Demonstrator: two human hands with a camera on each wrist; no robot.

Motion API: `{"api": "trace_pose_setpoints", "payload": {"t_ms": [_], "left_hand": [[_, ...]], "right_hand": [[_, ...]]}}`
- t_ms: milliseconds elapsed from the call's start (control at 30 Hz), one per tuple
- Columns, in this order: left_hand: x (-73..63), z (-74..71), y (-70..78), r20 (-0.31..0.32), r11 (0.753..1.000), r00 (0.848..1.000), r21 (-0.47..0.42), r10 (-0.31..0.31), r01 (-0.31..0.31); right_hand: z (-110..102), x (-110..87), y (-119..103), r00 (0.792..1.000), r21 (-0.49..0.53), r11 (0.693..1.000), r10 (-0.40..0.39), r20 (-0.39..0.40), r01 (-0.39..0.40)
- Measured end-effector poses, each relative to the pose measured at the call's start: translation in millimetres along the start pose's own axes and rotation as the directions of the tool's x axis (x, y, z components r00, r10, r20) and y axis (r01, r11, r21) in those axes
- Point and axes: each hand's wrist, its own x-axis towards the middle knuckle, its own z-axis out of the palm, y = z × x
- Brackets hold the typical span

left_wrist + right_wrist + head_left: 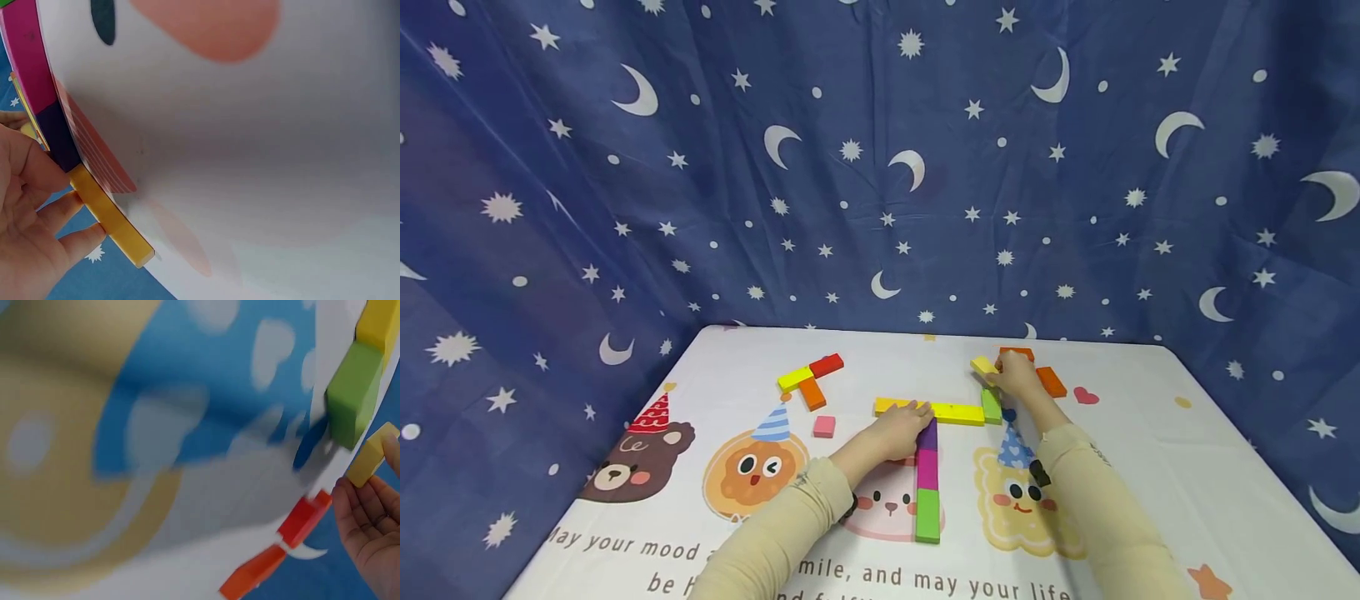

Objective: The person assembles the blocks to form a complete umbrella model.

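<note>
Wooden blocks form a T on the table. Its bar has an orange-yellow block (pixel 112 215) on the left, a yellow block (pixel 958 414), and a light green block (pixel 992 407) set crosswise at the right end. The stem runs toward me: a purple block (pixel 928 435), a magenta block (pixel 927 470) and a green block (pixel 928 517). My left hand (pixel 898 429) rests its extended fingers against the orange-yellow block near the purple one. Beyond the light green block, my right hand (pixel 1019 377) pinches a pale yellow block (pixel 367 460) between thumb and fingers, tilted.
Two orange-red blocks lie around the right hand, one behind it and an orange one (pixel 1051 382) to its right. At the back left, a yellow block (pixel 795 380), a red block (pixel 827 365) and an orange block (pixel 812 394) touch. A small pink block (pixel 823 427) lies nearer.
</note>
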Motion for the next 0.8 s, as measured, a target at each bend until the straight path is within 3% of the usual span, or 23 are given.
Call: {"api": "trace_pose_setpoints", "payload": {"t_ms": [433,800], "left_hand": [[1.6,-0.3,0.3,0.011,1.000,1.000,-0.013,-0.006,0.006],[0.7,0.1,0.3,0.007,1.000,1.000,-0.010,-0.010,0.010]], "right_hand": [[13.1,9.9,-15.7,0.989,0.015,0.990,0.138,0.047,-0.139],[18.3,7.5,-19.3,0.987,0.027,0.987,0.155,0.047,-0.157]]}}
